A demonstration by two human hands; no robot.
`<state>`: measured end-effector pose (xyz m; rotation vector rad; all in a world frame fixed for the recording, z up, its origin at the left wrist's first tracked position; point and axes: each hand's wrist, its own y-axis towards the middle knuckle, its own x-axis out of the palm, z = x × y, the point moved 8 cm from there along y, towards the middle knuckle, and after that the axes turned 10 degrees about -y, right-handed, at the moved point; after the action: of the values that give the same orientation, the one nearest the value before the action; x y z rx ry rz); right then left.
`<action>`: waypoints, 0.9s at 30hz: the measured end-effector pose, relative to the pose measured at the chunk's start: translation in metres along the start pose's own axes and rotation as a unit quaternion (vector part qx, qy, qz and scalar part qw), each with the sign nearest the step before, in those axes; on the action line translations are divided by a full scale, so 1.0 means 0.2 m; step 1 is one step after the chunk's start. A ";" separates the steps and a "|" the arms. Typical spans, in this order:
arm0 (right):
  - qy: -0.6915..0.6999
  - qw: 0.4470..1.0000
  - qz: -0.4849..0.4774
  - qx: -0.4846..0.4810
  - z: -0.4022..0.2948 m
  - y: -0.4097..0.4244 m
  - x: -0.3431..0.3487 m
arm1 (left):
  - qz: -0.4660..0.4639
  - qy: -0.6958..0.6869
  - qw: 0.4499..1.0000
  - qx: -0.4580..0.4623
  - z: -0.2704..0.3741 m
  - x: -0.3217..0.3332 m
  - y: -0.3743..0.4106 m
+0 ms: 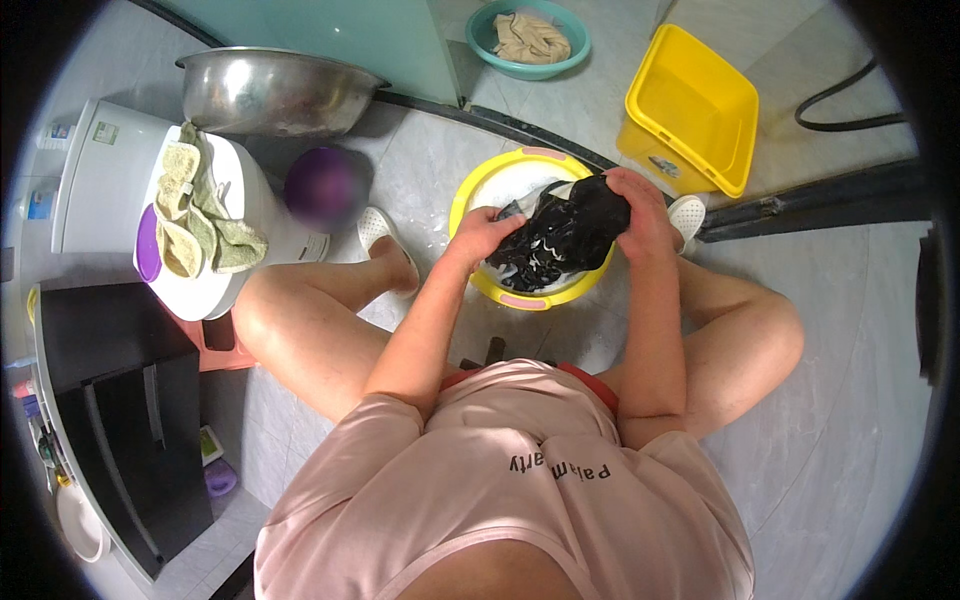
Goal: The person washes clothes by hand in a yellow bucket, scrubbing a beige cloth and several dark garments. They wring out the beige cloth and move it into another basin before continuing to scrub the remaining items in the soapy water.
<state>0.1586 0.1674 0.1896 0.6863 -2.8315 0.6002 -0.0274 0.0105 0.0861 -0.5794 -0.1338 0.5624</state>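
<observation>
A wet black garment [559,232] with soap suds on it is stretched between my two hands, above a round yellow basin [459,201] on the tiled floor. My left hand [484,236] grips the garment's left side, thumb on top, near the basin's left rim. At the upper right end of the cloth, my right hand [643,214] holds a bunched part, beside the basin's right rim. White foamy suds [517,180] show in the basin behind the garment. The cloth hides much of the basin's inside.
Beyond the basin, a teal basin [476,46] holds beige cloth; a yellow bin [630,105] stands at upper right. A large steel basin [277,94], a purple bowl [322,187] and a toilet [244,172] with towels [180,202] are at left. A raised black sill [525,127] runs behind.
</observation>
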 end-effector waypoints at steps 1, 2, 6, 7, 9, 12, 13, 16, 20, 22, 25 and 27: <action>0.010 0.999 -0.045 -0.008 -0.04 -0.01 0.05 | 0.011 0.020 1.000 0.011 -0.11 -0.07 0.10; 0.022 0.996 -0.086 -0.016 -0.07 -0.03 0.07 | 0.017 0.042 0.999 0.021 -0.18 -0.10 0.16; 0.024 0.992 -0.117 -0.036 -0.20 -0.10 0.15 | 0.318 0.282 0.836 0.348 0.13 -0.20 -0.04; 0.020 0.996 -0.086 -0.029 -0.16 -0.08 0.12 | 0.195 0.151 0.923 0.295 0.19 -0.12 -0.04; 0.015 0.999 -0.035 -0.017 -0.08 -0.02 0.08 | -0.065 -0.072 0.982 0.165 0.23 0.16 -0.10; -0.047 0.995 -0.072 -0.049 -0.05 -0.06 0.17 | -0.140 -0.075 0.967 0.198 0.29 0.39 -0.26; -0.027 0.994 -0.101 -0.043 -0.10 -0.11 0.23 | -0.129 -0.060 0.960 0.241 0.26 0.39 -0.26; -0.023 0.986 -0.156 -0.056 -0.28 -0.22 0.31 | -0.065 -0.055 0.964 0.251 0.28 0.29 -0.19; 0.065 0.978 -0.136 -0.147 -0.56 -0.36 0.26 | -0.206 -0.115 0.934 0.270 0.61 0.32 -0.36; 0.061 0.979 -0.131 -0.142 -0.60 -0.34 0.22 | -0.270 -0.139 0.924 0.233 0.69 0.32 -0.41; 0.019 0.991 -0.083 -0.098 -0.51 -0.22 0.11 | -0.287 -0.140 0.929 0.185 0.64 0.23 -0.33; -0.063 0.994 -0.056 -0.075 -0.38 -0.14 0.05 | -0.226 -0.145 0.957 0.106 0.50 0.14 -0.20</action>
<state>0.1683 0.1717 0.2710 0.8769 -2.8899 0.3326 -0.0119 0.0468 0.1901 -0.2387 -0.4661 0.2066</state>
